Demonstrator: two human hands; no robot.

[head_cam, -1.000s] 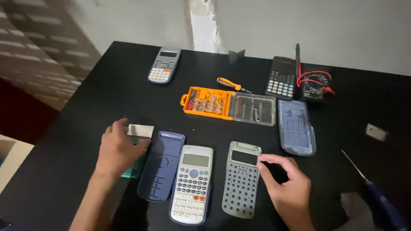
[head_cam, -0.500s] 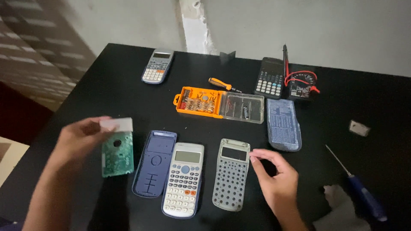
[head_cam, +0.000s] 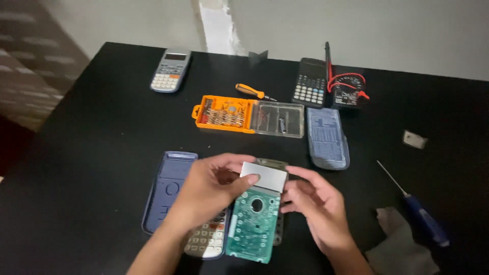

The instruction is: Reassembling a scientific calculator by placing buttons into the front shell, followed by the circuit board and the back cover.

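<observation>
Near the front edge of the black desk (head_cam: 91, 127), the left hand (head_cam: 206, 191) holds a green circuit board (head_cam: 254, 224) with a grey display panel at its top, thumb pressed on the panel and fingers curled round the board's left side; the board is tilted slightly, lifted over a grey calculator front (head_cam: 279, 203) of which only the top and right edge show; the right hand (head_cam: 318, 203) sits just beside the board's right edge, fingers bent and loosely open, fingertips at the panel's corner, though whether they grip it I cannot tell. Under the left wrist lies a calculator with pale keys (head_cam: 206, 242), mostly covered; to its left lies a blue slide cover (head_cam: 165, 191), flat on the desk. Towards the middle of the desk sits an orange bit case with a clear lid (head_cam: 249, 114), open, and an orange-handled screwdriver (head_cam: 254, 92) just behind it; a second blue cover (head_cam: 328, 137) lies to the case's right. Near the back edge lie a grey calculator (head_cam: 170, 70), a black calculator (head_cam: 309, 87) and a multimeter with red leads (head_cam: 349, 91). Near the right edge lie a blue-handled screwdriver (head_cam: 420, 216), a grey cloth (head_cam: 400, 244) and a small grey block (head_cam: 414, 139).
</observation>
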